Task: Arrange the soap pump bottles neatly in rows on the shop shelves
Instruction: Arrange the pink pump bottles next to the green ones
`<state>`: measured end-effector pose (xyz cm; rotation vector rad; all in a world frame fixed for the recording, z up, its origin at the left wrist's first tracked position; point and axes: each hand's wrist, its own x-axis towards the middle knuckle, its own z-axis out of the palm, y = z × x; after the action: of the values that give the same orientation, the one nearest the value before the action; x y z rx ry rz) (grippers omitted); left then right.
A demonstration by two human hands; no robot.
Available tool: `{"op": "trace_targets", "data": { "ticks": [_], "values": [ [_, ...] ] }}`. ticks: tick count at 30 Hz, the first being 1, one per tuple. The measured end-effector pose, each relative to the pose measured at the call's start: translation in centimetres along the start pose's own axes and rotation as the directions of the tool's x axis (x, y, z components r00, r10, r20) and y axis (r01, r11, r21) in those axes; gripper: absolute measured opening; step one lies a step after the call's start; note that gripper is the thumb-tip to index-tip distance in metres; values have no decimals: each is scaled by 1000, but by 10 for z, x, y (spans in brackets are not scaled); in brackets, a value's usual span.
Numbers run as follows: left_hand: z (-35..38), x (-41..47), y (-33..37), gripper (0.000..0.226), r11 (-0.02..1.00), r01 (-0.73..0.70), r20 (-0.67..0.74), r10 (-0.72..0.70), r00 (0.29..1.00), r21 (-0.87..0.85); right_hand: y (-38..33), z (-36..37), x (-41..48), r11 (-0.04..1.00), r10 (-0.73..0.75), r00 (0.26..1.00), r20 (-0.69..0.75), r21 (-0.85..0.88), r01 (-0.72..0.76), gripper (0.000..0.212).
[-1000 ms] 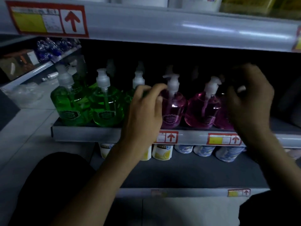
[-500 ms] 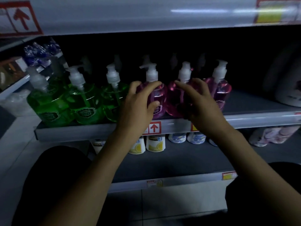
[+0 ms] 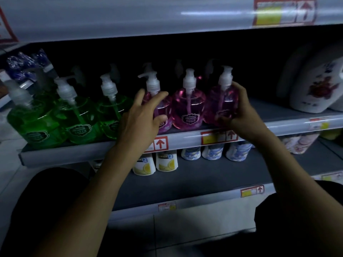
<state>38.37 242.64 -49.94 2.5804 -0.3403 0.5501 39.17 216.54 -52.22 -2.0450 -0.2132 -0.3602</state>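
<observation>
Pink soap pump bottles (image 3: 189, 108) stood three abreast behind the shelf edge (image 3: 185, 140). The right hand (image 3: 241, 112) gripped the rightmost bottle (image 3: 222, 101); the left hand (image 3: 141, 119) rested spread fingers on the leftmost bottle (image 3: 164, 110). Labels wanted squaring to that edge.

Lemon-labelled tubs (image 3: 144, 166) stand beside blue-patterned tubs (image 3: 212, 152); far right, a white jug (image 3: 313, 89), perhaps detergent.
</observation>
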Motion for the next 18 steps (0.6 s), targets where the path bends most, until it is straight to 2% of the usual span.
{"op": "trace_targets", "data": {
  "ticks": [7, 9, 11, 12, 13, 16, 18],
  "values": [
    [0, 1, -2, 58, 999, 27, 19, -27, 999, -25, 0, 6, 5, 998, -9, 998, 67, 64, 5, 94],
    [-4, -6, -3, 59, 997, 12, 34, -10, 999, -82, -7, 15, 1, 1000, -15, 995, -98, -21, 13, 89],
    [-12, -12, -10, 53, 986, -59, -18, 57, 998, -157, -23, 27, -8, 983, -107, 916, -387, -182, 38, 69],
    [-22, -15, -17, 46, 982, -103, -87, 89, 992, -160, -34, 35, -13, 971, -165, 865, -474, -230, 59, 58],
    [-31, -17, -25, 37, 981, -136, -160, 114, 980, -136, -45, 39, -20, 959, -218, 837, -502, -267, 89, 50],
    [-66, -27, -66, 21, 995, -90, -315, 72, 946, -40, -79, 59, -37, 883, -392, 832, -391, -414, 222, 41],
    [-88, -36, -99, 23, 1000, 0, -324, 4, 946, 14, -100, 80, -36, 858, -424, 862, -277, -427, 285, 41]
  ]
}}
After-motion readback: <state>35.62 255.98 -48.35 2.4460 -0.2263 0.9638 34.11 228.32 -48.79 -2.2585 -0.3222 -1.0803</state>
